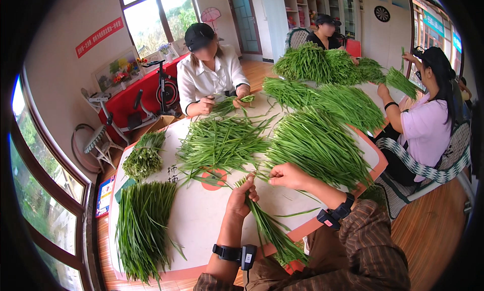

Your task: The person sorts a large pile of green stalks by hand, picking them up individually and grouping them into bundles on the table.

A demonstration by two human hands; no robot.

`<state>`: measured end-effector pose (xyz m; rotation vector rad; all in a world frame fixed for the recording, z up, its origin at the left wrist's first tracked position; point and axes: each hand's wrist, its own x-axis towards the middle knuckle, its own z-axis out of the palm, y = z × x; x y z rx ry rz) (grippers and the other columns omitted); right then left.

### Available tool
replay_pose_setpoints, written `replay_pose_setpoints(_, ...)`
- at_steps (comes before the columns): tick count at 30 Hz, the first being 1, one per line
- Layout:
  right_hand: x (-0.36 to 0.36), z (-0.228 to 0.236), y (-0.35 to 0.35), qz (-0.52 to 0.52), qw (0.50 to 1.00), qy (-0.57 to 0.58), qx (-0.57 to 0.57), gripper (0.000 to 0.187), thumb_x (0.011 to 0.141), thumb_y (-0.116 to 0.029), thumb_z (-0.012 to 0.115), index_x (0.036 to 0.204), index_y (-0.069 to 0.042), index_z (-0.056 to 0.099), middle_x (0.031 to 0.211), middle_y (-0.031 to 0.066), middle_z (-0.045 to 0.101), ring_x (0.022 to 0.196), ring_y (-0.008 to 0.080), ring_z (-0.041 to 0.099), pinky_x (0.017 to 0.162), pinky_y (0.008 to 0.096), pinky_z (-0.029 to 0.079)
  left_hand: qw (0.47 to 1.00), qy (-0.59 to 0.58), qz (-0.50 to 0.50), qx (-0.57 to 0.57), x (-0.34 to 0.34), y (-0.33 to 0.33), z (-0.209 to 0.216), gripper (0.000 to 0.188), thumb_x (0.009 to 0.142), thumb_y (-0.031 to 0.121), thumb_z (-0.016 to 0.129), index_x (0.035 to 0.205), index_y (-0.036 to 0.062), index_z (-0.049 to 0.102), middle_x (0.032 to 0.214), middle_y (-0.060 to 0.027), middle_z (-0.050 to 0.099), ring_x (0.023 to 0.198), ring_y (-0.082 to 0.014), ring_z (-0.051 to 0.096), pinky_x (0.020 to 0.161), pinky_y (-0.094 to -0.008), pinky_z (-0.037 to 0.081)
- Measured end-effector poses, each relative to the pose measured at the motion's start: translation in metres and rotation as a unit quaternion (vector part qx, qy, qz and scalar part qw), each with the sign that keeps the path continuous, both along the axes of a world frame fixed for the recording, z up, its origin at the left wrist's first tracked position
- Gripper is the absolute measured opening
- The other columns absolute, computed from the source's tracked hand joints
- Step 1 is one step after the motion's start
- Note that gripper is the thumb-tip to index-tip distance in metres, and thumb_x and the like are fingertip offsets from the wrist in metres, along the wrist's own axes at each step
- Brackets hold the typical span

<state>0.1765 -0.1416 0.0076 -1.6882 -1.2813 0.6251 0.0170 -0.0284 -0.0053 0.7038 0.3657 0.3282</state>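
Note:
My left hand (240,200) is closed around a slim bunch of green chives (275,235), whose long leaves hang down toward my lap over the table's near edge. Just right of the bunch's cut ends, my right hand (291,176) has its fingertips pinched together; whatever they hold is too small to make out. A loose heap of chives (219,142) lies beyond my hands. To the right spreads a larger heap of chives (312,147). At the left lie a thick dark green bundle (143,228) and a shorter bundle (144,157) with its ends facing me.
A co-worker in a white shirt (214,74) handles chives across the table (196,223). Another in pink (428,114) holds chives at the right, and a third person in black (325,39) sits at the back. An exercise bike (164,92) stands behind, at the left.

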Motion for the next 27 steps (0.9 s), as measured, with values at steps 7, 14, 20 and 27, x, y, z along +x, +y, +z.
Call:
replay_pose_setpoints(7, -0.002, -0.003, 0.002, 0.038, 0.999, 0.030, 0.021, 0.019, 0.078, -0.019, 0.061, 0.079, 0.001, 0.059, 0.066, 0.0019, 0.059, 0.059, 0.0058, 0.049, 0.054, 0.0226, 0.040, 0.997, 0.020, 0.068, -0.026, 0.004, -0.001, 0.003, 0.018, 0.087, 0.021, 0.049, 0.096, 0.0051, 0.051, 0.067, -0.0018, 0.048, 0.057, -0.0138, 0.048, 0.054, -0.0281, 0.043)
replay_pose_setpoints(14, -0.010, 0.009, -0.002, 0.069, 0.981, 0.179, -0.018, 0.019, 0.080, -0.019, 0.058, 0.075, 0.000, 0.059, 0.064, 0.0025, 0.059, 0.052, 0.0049, 0.047, 0.047, 0.0201, 0.038, 1.000, -0.019, 0.002, -0.011, -0.004, 0.006, -0.001, 0.022, 0.089, 0.022, 0.045, 0.100, 0.0036, 0.048, 0.066, 0.0001, 0.043, 0.057, -0.0104, 0.044, 0.059, -0.0267, 0.044)
replay_pose_setpoints(20, -0.015, 0.006, 0.002, 0.102, 0.982, 0.150, -0.056, 0.016, 0.082, -0.018, 0.057, 0.079, -0.002, 0.058, 0.068, 0.0020, 0.060, 0.055, 0.0043, 0.047, 0.051, 0.0194, 0.038, 0.999, -0.026, -0.032, -0.003, -0.001, 0.005, -0.003, 0.023, 0.089, 0.023, 0.045, 0.101, 0.0035, 0.048, 0.066, 0.0001, 0.043, 0.056, -0.0106, 0.042, 0.057, -0.0262, 0.043)
replay_pose_setpoints(27, -0.016, 0.008, 0.001, 0.117, 0.980, 0.151, -0.062, 0.016, 0.081, -0.018, 0.057, 0.078, -0.002, 0.059, 0.067, 0.0020, 0.060, 0.055, 0.0047, 0.048, 0.051, 0.0197, 0.038, 0.999, -0.024, 0.033, -0.013, -0.001, 0.003, 0.004, 0.023, 0.089, 0.021, 0.045, 0.103, 0.0033, 0.048, 0.067, 0.0005, 0.042, 0.057, -0.0107, 0.040, 0.055, -0.0244, 0.040)
